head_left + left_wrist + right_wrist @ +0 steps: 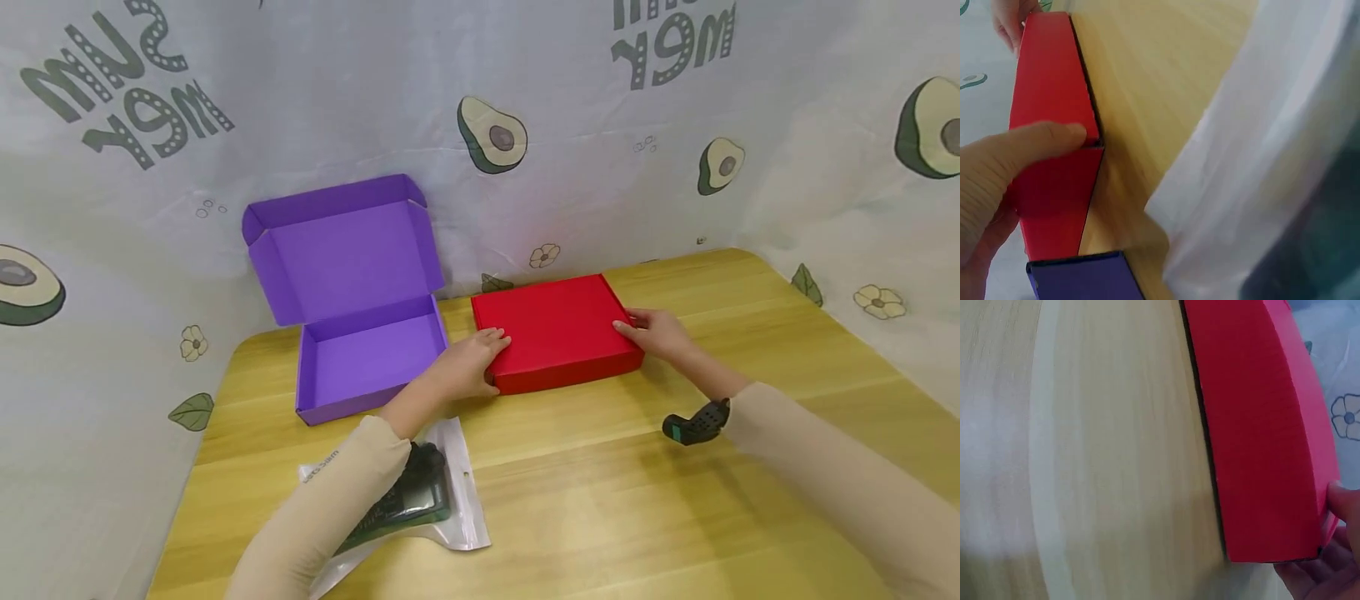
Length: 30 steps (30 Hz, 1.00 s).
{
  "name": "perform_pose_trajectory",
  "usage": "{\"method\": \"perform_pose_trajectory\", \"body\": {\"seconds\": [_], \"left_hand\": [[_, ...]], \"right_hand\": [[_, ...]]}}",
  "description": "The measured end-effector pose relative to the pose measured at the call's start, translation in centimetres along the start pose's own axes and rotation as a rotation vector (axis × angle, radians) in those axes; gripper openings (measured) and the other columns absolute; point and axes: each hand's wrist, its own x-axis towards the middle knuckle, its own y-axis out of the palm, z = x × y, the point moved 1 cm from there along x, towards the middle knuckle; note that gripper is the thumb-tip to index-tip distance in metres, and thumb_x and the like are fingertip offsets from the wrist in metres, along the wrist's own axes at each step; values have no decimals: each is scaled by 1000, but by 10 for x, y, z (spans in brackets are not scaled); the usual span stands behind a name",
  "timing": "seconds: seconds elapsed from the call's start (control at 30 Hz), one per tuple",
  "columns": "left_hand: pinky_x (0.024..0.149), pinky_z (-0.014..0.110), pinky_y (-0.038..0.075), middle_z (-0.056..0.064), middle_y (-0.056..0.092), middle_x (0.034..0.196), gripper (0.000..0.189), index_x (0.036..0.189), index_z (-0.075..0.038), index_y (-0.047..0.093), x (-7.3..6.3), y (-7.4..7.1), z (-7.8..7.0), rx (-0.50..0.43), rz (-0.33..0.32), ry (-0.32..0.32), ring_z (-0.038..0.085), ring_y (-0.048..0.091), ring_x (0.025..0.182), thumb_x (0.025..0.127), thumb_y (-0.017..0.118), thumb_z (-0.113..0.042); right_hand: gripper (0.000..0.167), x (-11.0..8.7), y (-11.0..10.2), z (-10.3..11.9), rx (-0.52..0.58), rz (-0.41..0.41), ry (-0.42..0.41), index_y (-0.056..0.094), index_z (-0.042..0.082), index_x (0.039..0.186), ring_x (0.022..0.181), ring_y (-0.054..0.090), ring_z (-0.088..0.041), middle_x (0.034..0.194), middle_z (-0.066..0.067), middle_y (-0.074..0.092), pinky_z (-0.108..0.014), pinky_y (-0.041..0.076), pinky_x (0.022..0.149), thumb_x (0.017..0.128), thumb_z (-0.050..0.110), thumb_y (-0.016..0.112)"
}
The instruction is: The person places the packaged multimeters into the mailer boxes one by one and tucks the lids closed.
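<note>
A closed red cardboard box (555,329) lies flat on the wooden table with a hand at each end. My left hand (467,364) grips its left end; in the left wrist view the thumb (1054,139) presses near the lower front corner, the other fingers mostly hidden behind the box. At the opposite end, my right hand (660,333) holds the right edge, thumb on the top face and fingers at the side. The right wrist view shows that thumb (1342,501) by the box's corner.
Left of the red box stands a purple box (378,354), its lid raised against the printed cloth (360,100). Under the left forearm lies a clear plastic bag (467,500) with a dark item inside. A black strapped device (697,423) hangs at the right wrist.
</note>
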Motion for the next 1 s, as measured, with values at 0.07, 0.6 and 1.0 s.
{"method": "perform_pose_trajectory", "body": {"seconds": [0.07,0.6,1.0], "left_hand": [[109,36,29,14,39,143,74,137,-4,44,-2,-2,3,-54,-10,4,25,32,135,76,74,-34],[82,38,48,8,55,69,61,135,-8,48,-30,-23,30,-223,-151,-13,14,41,53,86,60,-43],[96,42,44,8,60,124,57,129,-8,55,-80,-26,51,-198,-284,-64,27,56,113,83,64,-42]], "right_hand": [[63,1,0,3,-45,5,-10,28,-11,138,119,40,-48,131,-36,40,-50,41,95,96,33,47],[42,6,20,60,56,-293,-171,49,-4,126,111,47,-39,124,-26,51,-50,39,97,93,21,51],[41,17,71,119,193,-201,-284,53,0,126,111,54,-33,121,-19,57,-45,42,96,91,22,56]]}}
